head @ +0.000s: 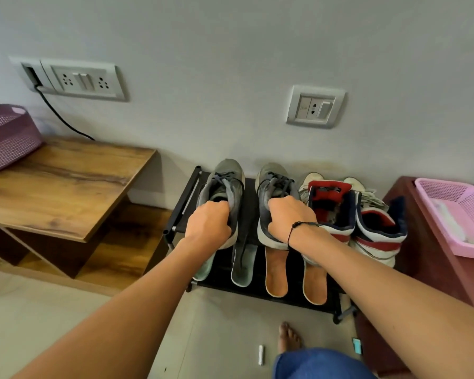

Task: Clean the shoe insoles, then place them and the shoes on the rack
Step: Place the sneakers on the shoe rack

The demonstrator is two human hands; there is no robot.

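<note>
Left hand [207,224] grasping left grey shoe [222,187]; right hand [289,220] grasping right grey shoe [275,184]; both on black rack [181,203]; four insoles [276,269] below.

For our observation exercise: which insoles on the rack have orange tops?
The two insoles on the right and, lying below the right hand; the two on the left are grey with pale green edges.

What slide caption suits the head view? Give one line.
Left hand and right hand set grey shoes on the rack above four insoles.
</note>
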